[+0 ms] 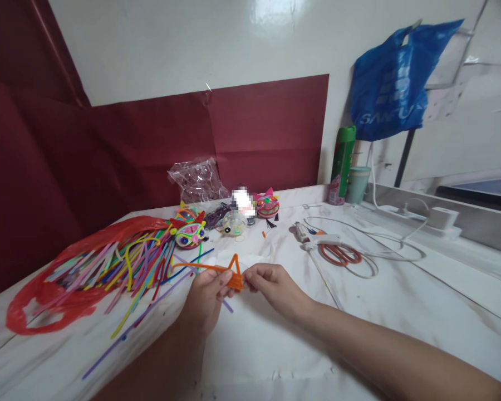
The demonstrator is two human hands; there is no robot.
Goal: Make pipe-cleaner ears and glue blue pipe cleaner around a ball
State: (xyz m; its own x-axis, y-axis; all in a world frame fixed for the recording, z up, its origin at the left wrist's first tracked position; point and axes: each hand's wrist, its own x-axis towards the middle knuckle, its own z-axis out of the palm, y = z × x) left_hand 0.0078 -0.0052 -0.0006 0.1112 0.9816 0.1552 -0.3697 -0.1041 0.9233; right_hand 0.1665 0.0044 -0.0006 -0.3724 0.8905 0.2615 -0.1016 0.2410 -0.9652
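An orange pipe cleaner (232, 272), bent into a small triangle with a long tail running left, is held just above the white table (401, 312). My left hand (206, 298) pinches it from below and the left. My right hand (271, 284) pinches its right corner with curled fingers. A purple pipe cleaner (150, 312) lies under my left hand on the table.
A pile of coloured pipe cleaners (129, 262) lies on a red plastic bag (45, 301) at left. Small colourful craft figures (190, 231) and a clear bag (198, 181) sit behind. A glue gun (317, 239), red-handled scissors (340, 254) and white cables lie at right; a green can (342, 161), a cup and a blue bag stand further back.
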